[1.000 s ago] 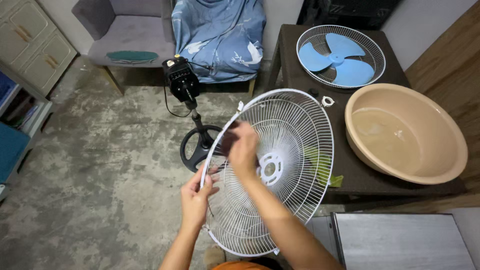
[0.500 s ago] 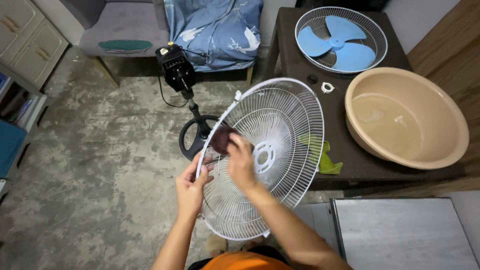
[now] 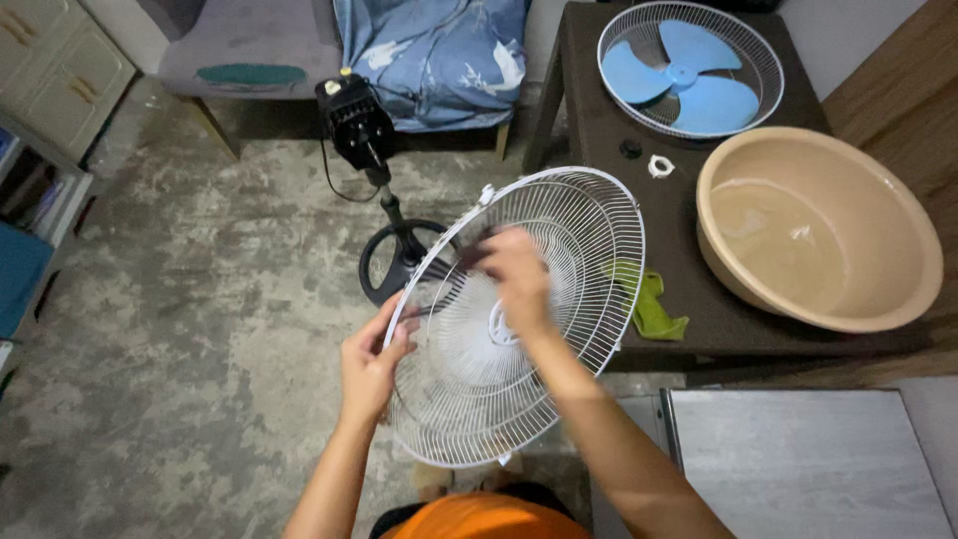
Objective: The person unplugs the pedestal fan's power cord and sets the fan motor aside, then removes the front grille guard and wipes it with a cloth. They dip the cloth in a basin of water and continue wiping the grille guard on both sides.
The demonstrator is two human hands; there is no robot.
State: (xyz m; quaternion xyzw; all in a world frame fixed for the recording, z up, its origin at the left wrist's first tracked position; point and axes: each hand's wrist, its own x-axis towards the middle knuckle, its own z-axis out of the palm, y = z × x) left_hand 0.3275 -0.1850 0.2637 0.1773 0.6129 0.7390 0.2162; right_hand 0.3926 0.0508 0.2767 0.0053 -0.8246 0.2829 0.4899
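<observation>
Left hand (image 3: 367,361) fingers clamped on rim of round white wire fan guard (image 3: 559,299), held tilted above the floor. Right hand (image 3: 514,274) fingers pinch a dark cloth (image 3: 473,250) against the wires. Risk: one-point rim grip; hard wiping could twist guard loose, bend wires. Dark table (image 3: 599,130) at right: tan plastic basin (image 3: 903,230), blue-bladed fan half (image 3: 689,70), green rag (image 3: 654,309). Mottled concrete floor (image 3: 200,299); black fan stand (image 3: 374,160).

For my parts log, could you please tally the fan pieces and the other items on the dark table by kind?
Wire fan guards: 2
Blue fan blade: 1
Fan stand with motor: 1
Small white ring: 1
Tan basin: 1
Green cloth: 1
Total: 7
</observation>
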